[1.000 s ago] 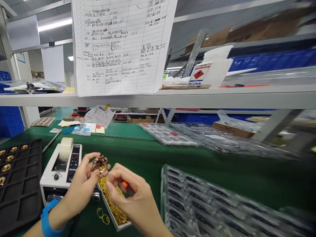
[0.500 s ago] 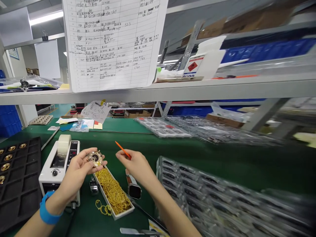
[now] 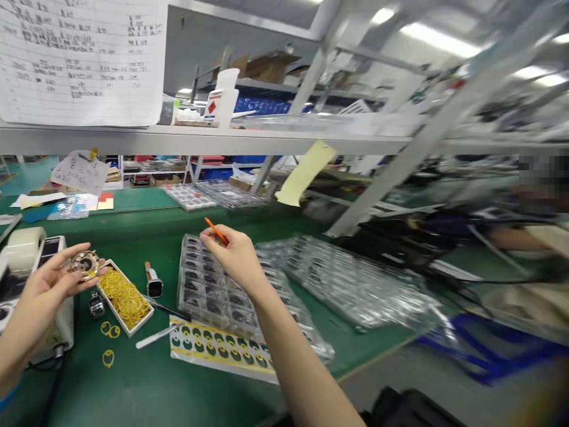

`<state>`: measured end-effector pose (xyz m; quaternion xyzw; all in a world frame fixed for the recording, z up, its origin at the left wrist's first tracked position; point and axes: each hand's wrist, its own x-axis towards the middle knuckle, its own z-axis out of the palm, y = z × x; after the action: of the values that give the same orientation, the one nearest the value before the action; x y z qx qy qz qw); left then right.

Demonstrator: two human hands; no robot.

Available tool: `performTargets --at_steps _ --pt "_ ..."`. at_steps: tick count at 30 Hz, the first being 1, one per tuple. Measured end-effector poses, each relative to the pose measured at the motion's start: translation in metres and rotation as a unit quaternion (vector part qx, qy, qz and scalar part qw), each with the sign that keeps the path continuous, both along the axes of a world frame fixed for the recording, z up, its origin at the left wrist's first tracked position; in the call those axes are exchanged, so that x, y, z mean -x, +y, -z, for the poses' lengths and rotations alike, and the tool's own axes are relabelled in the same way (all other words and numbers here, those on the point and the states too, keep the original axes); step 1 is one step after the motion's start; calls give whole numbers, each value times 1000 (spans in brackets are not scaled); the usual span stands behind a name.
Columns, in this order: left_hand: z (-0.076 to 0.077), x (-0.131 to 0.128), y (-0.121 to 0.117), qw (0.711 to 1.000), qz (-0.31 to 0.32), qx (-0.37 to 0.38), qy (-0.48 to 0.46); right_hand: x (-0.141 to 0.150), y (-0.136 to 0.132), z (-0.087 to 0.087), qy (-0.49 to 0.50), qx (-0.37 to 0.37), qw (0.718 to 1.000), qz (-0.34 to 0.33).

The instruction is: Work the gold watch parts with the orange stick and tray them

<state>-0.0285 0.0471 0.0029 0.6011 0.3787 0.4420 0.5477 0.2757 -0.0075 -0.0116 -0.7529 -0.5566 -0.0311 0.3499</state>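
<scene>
My left hand (image 3: 48, 293) holds a round watch movement (image 3: 85, 265) by its edge, between thumb and fingers. Its face shows a pale ring and a dark centre. Pinched in my right hand (image 3: 237, 252) is a thin orange stick-like tool (image 3: 216, 230), its tip pointing up and left. That hand is raised over a clear tray (image 3: 217, 279) of dark parts in compartments. Just right of the watch movement lies a white box (image 3: 141, 324) full of yellow rings (image 3: 123, 296). A few loose yellow rings (image 3: 108, 357) are on the green table.
A smartwatch (image 3: 154, 287), a small metal counter (image 3: 96, 303), tweezers (image 3: 155, 337) and a sticker sheet (image 3: 213, 350) lie nearby. A tape dispenser (image 3: 62, 320) stands at left. More clear trays (image 3: 347, 279) are at right. A shelf (image 3: 200, 141) crosses above; someone's arm shows at far right.
My view has swung to the right, so everything sits further left in it. Both hands keep hold of the watch movement and orange tool; my right hand is now over the clear tray in view.
</scene>
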Motion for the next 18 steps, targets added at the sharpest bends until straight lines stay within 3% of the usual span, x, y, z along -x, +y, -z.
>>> performTargets --at_steps 5,9,13,18 --pt "1 4 0 999 -12 17 47 -73 -24 26 -75 169 982 38" --pt "2 5 2 997 -34 28 58 -113 -65 39 -107 299 948 19" --pt "7 3 8 998 -16 44 50 -123 -110 52 -133 365 921 -5" --pt "6 -6 2 995 11 86 48 -117 -141 78 -167 370 912 -55"
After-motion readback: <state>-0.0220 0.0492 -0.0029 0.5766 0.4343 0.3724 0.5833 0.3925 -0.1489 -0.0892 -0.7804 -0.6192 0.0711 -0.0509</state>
